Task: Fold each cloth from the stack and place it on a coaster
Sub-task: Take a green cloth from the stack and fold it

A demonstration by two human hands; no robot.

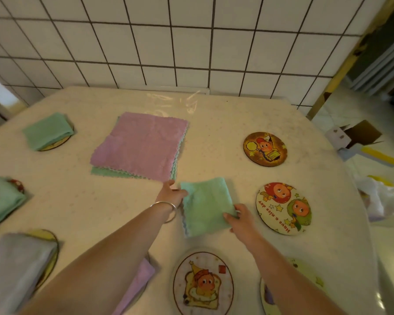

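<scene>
White tiled wall behind a pale counter (214, 123). Both hands, left hand (171, 194) and right hand (241, 220), pinch a folded green cloth (206, 205); next, probably the empty coaster (283, 209) beside it.

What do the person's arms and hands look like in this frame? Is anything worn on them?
Both forearms are bare, with no sleeves or gloves in view. The left hand has a thin silver metal bangle round its wrist. The right hand and its wrist show no jewellery or watch.

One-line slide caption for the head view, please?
Both hands, left and right, grip a folded green cloth beside the unfolded stack.
</scene>
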